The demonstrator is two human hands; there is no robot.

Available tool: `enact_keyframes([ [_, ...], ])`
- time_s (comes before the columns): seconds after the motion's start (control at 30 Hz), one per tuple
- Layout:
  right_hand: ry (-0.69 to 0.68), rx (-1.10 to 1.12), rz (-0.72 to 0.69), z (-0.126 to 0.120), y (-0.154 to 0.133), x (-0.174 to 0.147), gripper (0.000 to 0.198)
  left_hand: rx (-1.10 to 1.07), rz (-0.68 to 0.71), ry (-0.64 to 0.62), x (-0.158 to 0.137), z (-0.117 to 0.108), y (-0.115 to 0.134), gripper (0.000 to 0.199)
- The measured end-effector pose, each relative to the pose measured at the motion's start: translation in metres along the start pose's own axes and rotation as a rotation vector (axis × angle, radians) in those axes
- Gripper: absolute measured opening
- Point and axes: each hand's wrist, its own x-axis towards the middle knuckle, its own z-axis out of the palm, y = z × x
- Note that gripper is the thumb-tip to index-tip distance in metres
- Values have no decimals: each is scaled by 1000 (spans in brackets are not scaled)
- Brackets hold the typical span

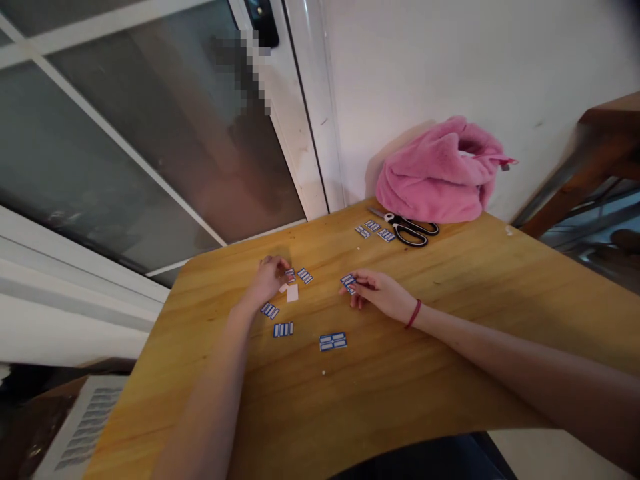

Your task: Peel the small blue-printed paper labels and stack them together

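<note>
On a wooden table, my right hand (375, 290) pinches a small label sheet (347, 281) with blue-edged white boxes between thumb and fingers. Curled fingers of my left hand (273, 275) close on another small label piece (290, 273), partly hidden by them. Right beside it lies a similar label piece (305, 275), and just below the fingers is a blank white paper piece (293, 293). Nearer to me lie two more label pieces, one (270, 310) by my left wrist and one (283, 329) below that. A larger label sheet (333, 341) lies flat between my forearms.
Black-handled scissors (411, 233) lie at the table's back, with several label pieces (373, 227) next to them. A pink plush cloth (440, 177) rests against the wall. A glass-paned door (165, 133) borders the table's far left edge.
</note>
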Motion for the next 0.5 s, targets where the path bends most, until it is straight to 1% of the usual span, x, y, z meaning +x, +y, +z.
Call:
enact_keyframes([
  [0.1, -7, 9, -1, -1, 0, 0, 23, -58, -19, -28, 0, 1, 4, 20],
  [0.17, -3, 17, 3, -1, -1, 1, 24, -85, -35, -21, -2, -2, 9, 20],
  [0.27, 12, 20, 4, -1, -3, 1, 23, -112, -37, 10, -6, -11, 22, 14],
  [0.33, 14, 14, 7, -1, -4, 0, 22, -183, -19, -1, -10, -15, 36, 10],
  [0.37, 12, 11, 11, -1, -5, 0, 21, -255, -7, -34, -13, -16, 44, 10],
  [0.4, 14, 12, 14, -1, -6, 0, 20, -358, 8, -95, -17, -16, 53, 11],
  [0.47, 13, 27, 17, 0, -7, 0, 19, -542, 37, -264, -24, -10, 70, 14],
  [0.5, 7, 43, 19, 0, -7, 0, 19, -578, 55, -340, -27, -5, 76, 15],
])
